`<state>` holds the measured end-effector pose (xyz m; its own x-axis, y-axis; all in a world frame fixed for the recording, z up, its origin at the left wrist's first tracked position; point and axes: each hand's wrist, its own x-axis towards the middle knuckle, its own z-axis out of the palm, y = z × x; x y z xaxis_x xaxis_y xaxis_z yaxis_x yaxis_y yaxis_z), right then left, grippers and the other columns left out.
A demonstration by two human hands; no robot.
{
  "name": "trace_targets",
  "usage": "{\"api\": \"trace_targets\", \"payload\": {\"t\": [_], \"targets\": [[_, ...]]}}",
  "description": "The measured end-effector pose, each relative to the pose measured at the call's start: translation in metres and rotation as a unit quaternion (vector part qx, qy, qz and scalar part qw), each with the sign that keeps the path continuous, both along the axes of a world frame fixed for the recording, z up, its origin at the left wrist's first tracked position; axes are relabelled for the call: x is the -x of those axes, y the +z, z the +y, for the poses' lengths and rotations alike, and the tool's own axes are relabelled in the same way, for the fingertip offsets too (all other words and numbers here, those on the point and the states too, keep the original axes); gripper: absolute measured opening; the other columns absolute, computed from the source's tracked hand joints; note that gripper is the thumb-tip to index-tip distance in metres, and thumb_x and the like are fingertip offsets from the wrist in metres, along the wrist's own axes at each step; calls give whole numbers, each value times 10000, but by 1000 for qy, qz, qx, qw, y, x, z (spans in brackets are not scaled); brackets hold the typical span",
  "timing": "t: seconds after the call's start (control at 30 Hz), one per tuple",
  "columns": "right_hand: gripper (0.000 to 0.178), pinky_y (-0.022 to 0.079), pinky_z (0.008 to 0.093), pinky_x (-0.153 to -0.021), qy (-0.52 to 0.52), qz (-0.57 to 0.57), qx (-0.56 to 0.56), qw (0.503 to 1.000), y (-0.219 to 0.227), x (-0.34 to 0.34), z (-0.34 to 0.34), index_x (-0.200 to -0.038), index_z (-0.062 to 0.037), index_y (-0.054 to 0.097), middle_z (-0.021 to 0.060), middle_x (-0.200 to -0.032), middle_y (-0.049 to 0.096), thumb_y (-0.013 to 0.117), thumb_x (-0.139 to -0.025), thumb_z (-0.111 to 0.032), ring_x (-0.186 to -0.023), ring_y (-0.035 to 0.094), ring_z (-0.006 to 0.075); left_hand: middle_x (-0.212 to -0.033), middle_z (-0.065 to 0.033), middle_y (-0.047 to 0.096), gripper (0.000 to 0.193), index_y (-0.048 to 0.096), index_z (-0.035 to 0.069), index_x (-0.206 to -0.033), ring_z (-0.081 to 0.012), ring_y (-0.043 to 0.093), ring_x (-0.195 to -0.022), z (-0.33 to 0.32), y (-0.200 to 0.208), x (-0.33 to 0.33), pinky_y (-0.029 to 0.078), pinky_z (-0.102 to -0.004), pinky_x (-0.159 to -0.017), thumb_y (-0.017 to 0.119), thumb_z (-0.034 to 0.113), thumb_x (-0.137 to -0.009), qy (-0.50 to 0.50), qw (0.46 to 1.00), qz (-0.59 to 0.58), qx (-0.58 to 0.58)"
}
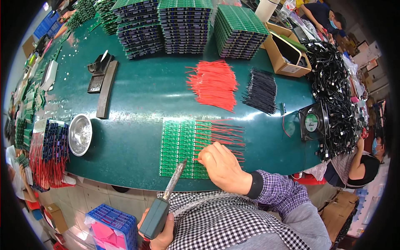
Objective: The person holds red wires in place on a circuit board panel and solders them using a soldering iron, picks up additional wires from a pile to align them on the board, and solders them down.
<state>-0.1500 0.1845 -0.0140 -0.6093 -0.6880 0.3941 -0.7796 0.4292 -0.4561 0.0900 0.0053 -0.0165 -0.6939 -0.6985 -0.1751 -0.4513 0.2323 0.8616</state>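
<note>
A green panel of small circuit boards (171, 146) lies flat near the table's front edge. Several red and black wires (225, 135) stick out to the right from its right-hand part. My left hand (168, 233) is closed around the dark grey handle of a soldering iron (155, 217), and the iron's tip is over the lower middle of the panel. At the panel's right side my right hand (223, 168) is pinched on a thin red wire (196, 159), whose end shows just left of the fingertips. The rest of that wire is hidden under the hand.
Cut red wires (212, 85) and black wires (261, 91) lie in piles beyond the panel. Tall stacks of circuit panels (185, 29) stand behind. A metal bowl (80, 134) is at left, a small fan (313, 122) and heaped black cables (333, 83) at right. Other people sit nearby.
</note>
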Motion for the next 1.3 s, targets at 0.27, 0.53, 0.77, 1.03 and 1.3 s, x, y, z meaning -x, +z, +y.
{"api": "trace_targets", "payload": {"t": [0.27, 0.53, 0.77, 1.03, 1.3], "targets": [[306, 522, 344, -662, 37, 35, 43, 998, 6, 2, 3, -1030, 49, 659, 131, -953, 619, 686, -730, 0, -795, 596, 264, -1059, -130, 720, 393, 702, -37, -1140, -221, 672, -921, 1, -1, -3, 535, -360, -822, 857, 63, -792, -17, 1000, 16, -4], [307, 524, 336, -634, 41, 47, 59, 996, 8, 1, 2, -1009, 51, 667, 132, -931, 632, 696, -708, -4, -772, 601, 256, -986, -114, 736, 350, 721, -34, -1086, -205, 684, -856, 0, 6, 6, 544, -347, -783, 860, 62, -779, -55, 998, 19, 32], [317, 528, 338, -648, 50, 48, 54, 996, 7, 2, 2, -1011, 59, 661, 138, -939, 638, 701, -703, -2, -783, 608, 263, -937, -103, 731, 341, 722, -33, -1064, -199, 674, -798, -1, 6, 9, 541, -347, -735, 866, 75, -775, -60, 996, 37, 49], [328, 533, 347, -678, 63, 44, 50, 996, 5, 0, 2, -1020, 62, 651, 135, -940, 640, 705, -705, -11, -798, 609, 266, -923, -108, 723, 342, 719, -27, -1058, -206, 667, -777, -3, 11, 14, 531, -347, -706, 872, 97, -779, -72, 994, 24, 75], [326, 530, 348, -669, 60, 44, 48, 996, 5, -1, 1, -1014, 60, 653, 132, -936, 644, 713, -702, -13, -792, 607, 261, -939, -112, 730, 358, 719, -30, -1067, -204, 673, -785, 1, 9, 13, 533, -339, -704, 874, 103, -773, -52, 995, 44, 78]]}}
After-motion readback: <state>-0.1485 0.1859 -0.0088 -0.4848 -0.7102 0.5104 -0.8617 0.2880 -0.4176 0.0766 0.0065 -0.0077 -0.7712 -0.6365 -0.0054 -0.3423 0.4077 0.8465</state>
